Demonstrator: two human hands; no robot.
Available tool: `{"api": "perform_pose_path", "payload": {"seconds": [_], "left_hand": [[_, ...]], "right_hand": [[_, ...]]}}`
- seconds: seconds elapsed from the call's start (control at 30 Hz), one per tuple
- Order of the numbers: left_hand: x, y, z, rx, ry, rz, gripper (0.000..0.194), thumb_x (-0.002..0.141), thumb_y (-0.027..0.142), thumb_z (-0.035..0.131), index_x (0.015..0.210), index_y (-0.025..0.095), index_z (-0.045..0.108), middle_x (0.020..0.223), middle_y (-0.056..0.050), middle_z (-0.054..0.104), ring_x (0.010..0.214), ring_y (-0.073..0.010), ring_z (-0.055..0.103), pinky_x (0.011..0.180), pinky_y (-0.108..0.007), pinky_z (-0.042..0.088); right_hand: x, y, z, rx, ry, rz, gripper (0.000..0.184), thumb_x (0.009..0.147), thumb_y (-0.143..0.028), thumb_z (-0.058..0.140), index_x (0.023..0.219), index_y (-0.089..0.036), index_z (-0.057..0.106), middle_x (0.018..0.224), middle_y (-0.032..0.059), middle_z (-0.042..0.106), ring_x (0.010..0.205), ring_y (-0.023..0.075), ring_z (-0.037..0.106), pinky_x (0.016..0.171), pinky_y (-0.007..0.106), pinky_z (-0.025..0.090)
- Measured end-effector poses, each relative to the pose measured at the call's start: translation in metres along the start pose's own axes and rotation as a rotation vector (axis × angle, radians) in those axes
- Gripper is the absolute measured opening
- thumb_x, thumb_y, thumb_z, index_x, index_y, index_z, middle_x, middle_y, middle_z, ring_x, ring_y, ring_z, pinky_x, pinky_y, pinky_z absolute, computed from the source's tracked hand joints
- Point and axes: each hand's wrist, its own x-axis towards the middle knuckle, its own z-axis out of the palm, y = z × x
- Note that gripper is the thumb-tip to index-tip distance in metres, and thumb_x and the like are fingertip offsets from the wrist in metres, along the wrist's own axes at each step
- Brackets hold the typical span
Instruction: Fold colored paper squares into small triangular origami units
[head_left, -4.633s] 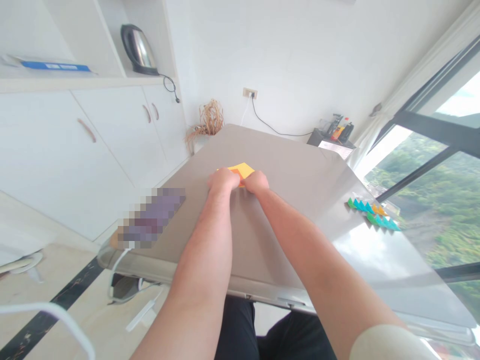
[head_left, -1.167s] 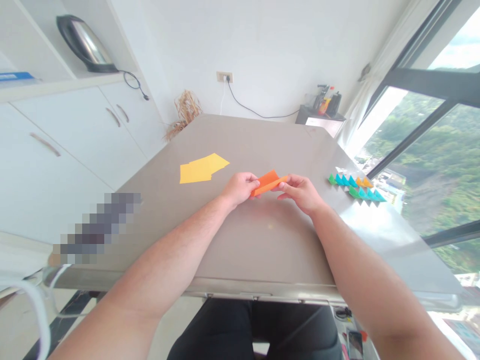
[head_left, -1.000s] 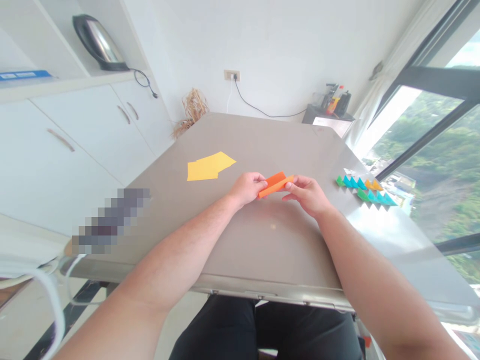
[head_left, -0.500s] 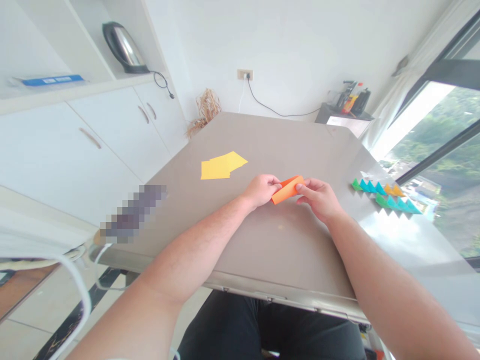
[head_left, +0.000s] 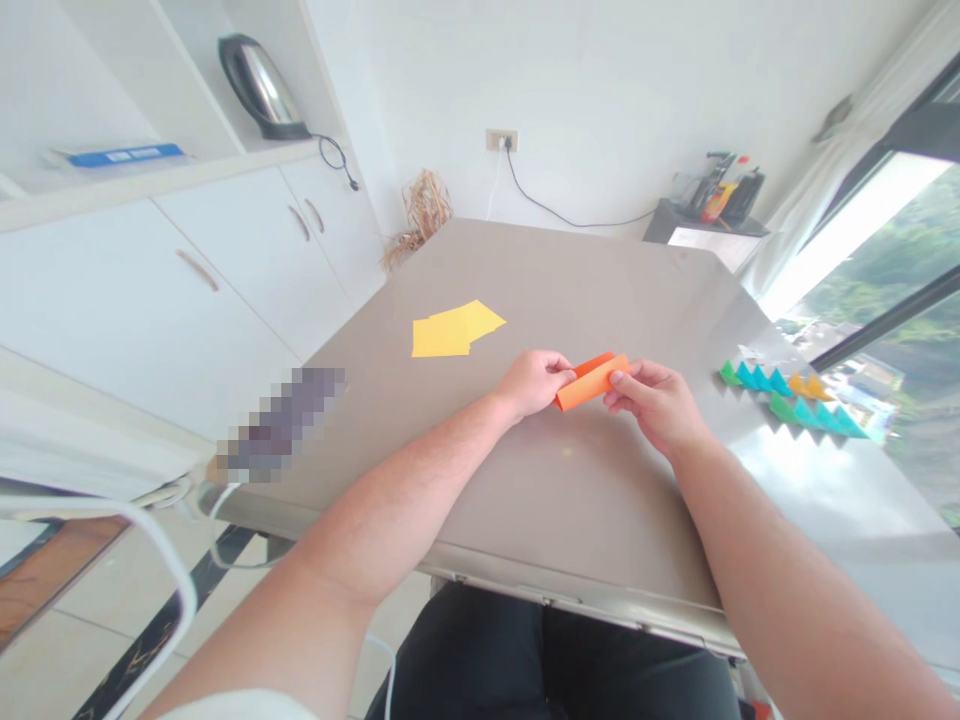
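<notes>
A sheet of orange paper (head_left: 594,384), bent over on itself, is held just above the table between both hands. My left hand (head_left: 534,384) pinches its left end. At the opposite end, my right hand (head_left: 656,400) grips it with the thumb on the near face and the fingers behind, partly hidden. Yellow paper sheets (head_left: 454,329) lie overlapping on the table, to the left of and beyond my left hand. Off to the right, small folded paper pieces (head_left: 787,385) in green, blue and orange stand in two rows.
The grey-brown table (head_left: 510,520) spreads out before me. A blurred-out item (head_left: 281,425) with a white cable lies at its left edge. White cabinets (head_left: 247,250) with a kettle (head_left: 262,90) stand left; a small dark stand (head_left: 705,222) with bottles is at the far right corner.
Earlier both hands pressed on orange and yellow paper on the table. Now the orange sheet is lifted and curled over, its near flap raised more, while the yellow sheets lie apart. The view has shifted.
</notes>
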Motion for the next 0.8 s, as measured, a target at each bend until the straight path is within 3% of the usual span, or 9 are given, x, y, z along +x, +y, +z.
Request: {"api": "perform_pose_path", "payload": {"seconds": [0.3,0.63,0.7,0.8], "left_hand": [[-0.004,0.007,-0.003,0.025,-0.017,0.003,0.016,0.086,0.032,0.061,0.082,0.018,0.069,0.083,-0.003,0.069,0.071,-0.0139,0.061,0.065,-0.027,0.049],[-0.002,0.01,-0.003,-0.052,-0.078,0.041,0.047,0.088,0.061,0.058,0.071,0.017,0.061,0.067,-0.001,0.058,0.063,-0.0127,0.055,0.058,-0.025,0.044],[-0.003,0.013,-0.005,-0.066,-0.11,0.037,0.053,0.085,0.068,0.058,0.073,0.017,0.063,0.068,-0.002,0.06,0.064,-0.0133,0.056,0.06,-0.026,0.045],[-0.005,0.017,-0.006,-0.051,-0.104,0.044,0.049,0.076,0.063,0.073,0.09,0.017,0.071,0.082,-0.005,0.07,0.073,-0.015,0.062,0.066,-0.026,0.048]], "right_hand": [[0.0,0.004,-0.001,-0.063,-0.011,0.004,0.035,0.069,-0.051,0.087,0.075,-0.021,0.071,0.068,0.0043,0.071,0.064,0.0171,0.065,0.063,0.032,0.055],[0.0,0.001,0.002,-0.022,-0.02,-0.038,0.031,0.07,-0.045,0.086,0.076,-0.019,0.071,0.067,0.0027,0.07,0.065,0.0153,0.065,0.065,0.03,0.054],[0.0,0.0,0.004,-0.016,-0.019,-0.05,0.03,0.07,-0.044,0.086,0.076,-0.019,0.071,0.068,0.002,0.07,0.064,0.0147,0.065,0.064,0.029,0.053],[0.001,0.0,0.005,-0.016,0.001,-0.062,0.031,0.069,-0.045,0.086,0.075,-0.019,0.069,0.069,0.0017,0.069,0.064,0.0147,0.065,0.062,0.029,0.053]]}}
